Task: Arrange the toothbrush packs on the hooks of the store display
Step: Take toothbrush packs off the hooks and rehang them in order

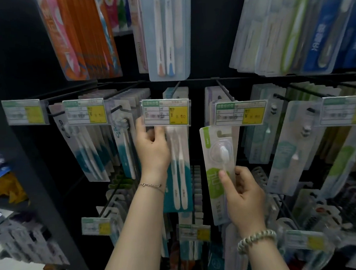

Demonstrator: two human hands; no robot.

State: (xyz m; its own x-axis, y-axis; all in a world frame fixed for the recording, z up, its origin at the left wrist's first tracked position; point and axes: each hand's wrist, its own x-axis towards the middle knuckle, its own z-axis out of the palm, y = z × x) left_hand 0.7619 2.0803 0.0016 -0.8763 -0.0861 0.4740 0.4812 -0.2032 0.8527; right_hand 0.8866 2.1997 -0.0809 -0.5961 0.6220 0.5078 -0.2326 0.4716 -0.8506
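Ideally the right hand [243, 191], pinching the green pack [218, 174] low down, lifts its slot level with the hook [224, 90] above its fingertips and slides it straight back. Meanwhile the left hand [152, 145] curls on the teal twin pack [179, 162]; the price tag [166, 112] above it reads ¥ 8 00.

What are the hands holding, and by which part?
The right hand pinches the green toothbrush pack at its lower half. The left hand grips the teal twin-brush pack near its top.

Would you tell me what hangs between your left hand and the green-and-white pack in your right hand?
The teal twin-brush pack hangs there, seen in the head view.
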